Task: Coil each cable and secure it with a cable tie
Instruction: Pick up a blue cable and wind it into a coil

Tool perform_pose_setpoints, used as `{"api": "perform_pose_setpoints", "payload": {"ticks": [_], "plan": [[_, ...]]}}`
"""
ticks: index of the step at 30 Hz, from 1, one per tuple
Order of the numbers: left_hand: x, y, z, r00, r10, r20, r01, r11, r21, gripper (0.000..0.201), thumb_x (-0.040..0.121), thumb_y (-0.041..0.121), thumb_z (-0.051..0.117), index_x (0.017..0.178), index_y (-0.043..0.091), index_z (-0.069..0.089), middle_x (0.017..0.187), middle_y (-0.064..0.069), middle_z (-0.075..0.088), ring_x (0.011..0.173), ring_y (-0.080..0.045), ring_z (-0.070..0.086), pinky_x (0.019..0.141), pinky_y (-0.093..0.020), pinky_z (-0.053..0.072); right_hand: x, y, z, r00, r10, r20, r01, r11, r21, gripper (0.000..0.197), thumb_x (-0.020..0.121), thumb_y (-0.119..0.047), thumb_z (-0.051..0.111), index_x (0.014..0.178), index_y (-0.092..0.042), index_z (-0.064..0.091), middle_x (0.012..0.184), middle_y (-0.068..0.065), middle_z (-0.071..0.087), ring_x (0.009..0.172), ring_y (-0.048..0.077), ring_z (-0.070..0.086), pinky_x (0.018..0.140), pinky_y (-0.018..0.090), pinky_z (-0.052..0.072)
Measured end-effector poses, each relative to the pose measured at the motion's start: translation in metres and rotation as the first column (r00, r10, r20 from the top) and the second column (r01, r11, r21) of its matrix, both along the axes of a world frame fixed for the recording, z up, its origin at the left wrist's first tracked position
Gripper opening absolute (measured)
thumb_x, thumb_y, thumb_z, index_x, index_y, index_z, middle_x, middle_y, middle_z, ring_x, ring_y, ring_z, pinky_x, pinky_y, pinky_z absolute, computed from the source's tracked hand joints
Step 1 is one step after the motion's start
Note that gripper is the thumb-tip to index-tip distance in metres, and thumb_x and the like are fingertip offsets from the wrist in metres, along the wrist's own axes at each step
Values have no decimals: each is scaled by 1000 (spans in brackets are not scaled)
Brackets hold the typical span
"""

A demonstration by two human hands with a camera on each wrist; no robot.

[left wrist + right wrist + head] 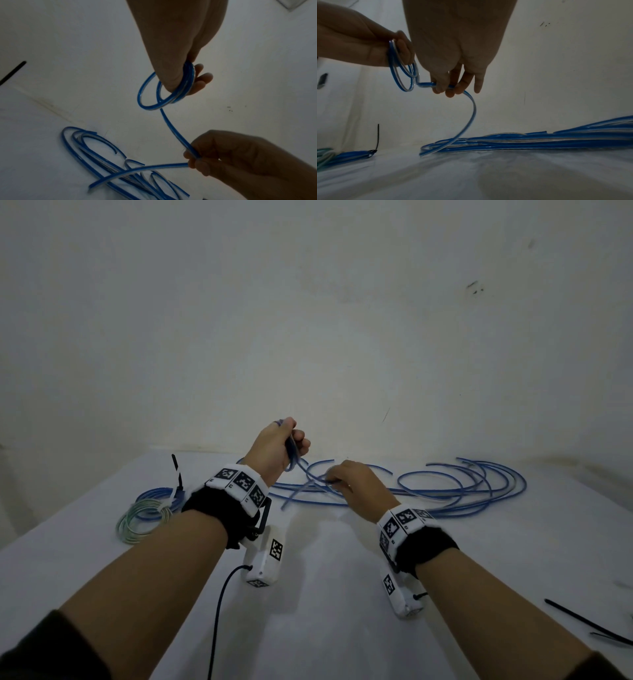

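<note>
- A white-covered table (325, 594) stood against a bare, scuffed wall, the light dim.
- The left hand (274, 448) was up off the table, fingers curled round a small coil (164, 92) of a few turns of the blue cable (471, 116).
- The right hand (356, 481) sat lower, just beside it, fingertips (449, 92) pinching the free run of that same cable close to the coil.
- From that pinch the cable drooped to the loose blue cables (462, 484) sprawled across the far right of the table.
- At the left, already done by the look of it: a blue coil (156, 498) and a pale green coil (142, 522), a black cable tie (178, 474) sticking up from them.
- Spare black ties (589, 625) lay at the near right edge.
- Judgement: the winding had only begun. Each new loop ought to match the ones held, with the right hand letting the cable slide and roll rather than forcing a twist.
- The heap could drag or snag, so slack wanted freeing first.
</note>
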State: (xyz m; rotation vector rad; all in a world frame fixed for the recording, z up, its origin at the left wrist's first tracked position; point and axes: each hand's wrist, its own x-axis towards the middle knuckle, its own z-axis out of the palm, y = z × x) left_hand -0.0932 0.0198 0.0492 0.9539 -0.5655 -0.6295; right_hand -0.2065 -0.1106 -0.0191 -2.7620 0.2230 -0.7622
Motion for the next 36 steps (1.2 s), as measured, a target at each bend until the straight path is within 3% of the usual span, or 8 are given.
{"api": "perform_pose_setpoints", "payload": {"ticks": [4,7,11,14,19,21,25,36], "plan": [[0,-4,-8,955,71,287,-113,984,135,25,102,18,32,87,2,44,55,-4,61,57,-16,66,66,-29,57,2,9,4,998,45,42,-38,988,-148,18,89,-10,56,98,-12,71,93,10,65,87,31,56,75,36,39],[-3,-2,-17,876,38,482,-167,959,228,32,102,19,35,74,5,42,67,-14,61,71,-28,63,78,-41,56,0,14,11,993,45,111,-20,976,-219,20,84,-18,54,93,-18,72,82,3,67,77,28,60,66,31,32],[3,0,-26,807,-43,590,-224,901,372,30,100,25,39,75,9,39,70,-18,64,77,-37,65,83,-49,54,-4,19,21,990,69,124,-56,993,-103,15,89,-22,57,94,-9,62,84,6,65,73,27,59,66,37,44],[3,2,-26,794,-121,595,-223,853,471,30,100,29,39,81,7,46,74,-23,65,74,-38,66,79,-47,55,-6,18,21,990,80,120,-72,995,-64,14,88,-17,62,95,-5,58,90,9,63,77,24,56,71,33,44],[-2,3,-23,775,-207,598,-217,801,558,31,101,28,36,80,8,47,64,-9,58,35,-10,51,41,-20,42,-2,12,18,991,51,125,-40,995,-89,10,90,-5,55,96,-1,60,95,15,58,79,29,56,72,36,45],[-1,4,-23,750,-266,605,-207,775,597,33,101,28,35,78,8,49,59,-5,53,35,-10,40,42,-22,32,0,7,18,987,-10,162,23,997,-79,10,90,-6,55,95,1,61,96,17,56,76,30,56,69,33,45],[-1,7,-20,827,-334,452,-27,780,625,46,102,35,30,73,8,53,45,4,35,34,-8,25,39,-17,20,-2,-2,20,985,-57,161,61,998,-24,13,91,-8,54,97,2,62,94,17,59,83,29,56,70,18,31],[1,10,-11,920,-292,261,160,888,430,46,100,40,32,63,12,38,40,9,22,31,-5,18,34,-13,17,-7,-10,14,978,-207,-1,200,942,270,18,99,-19,42,103,-5,52,90,13,66,81,27,59,71,37,46]]}}
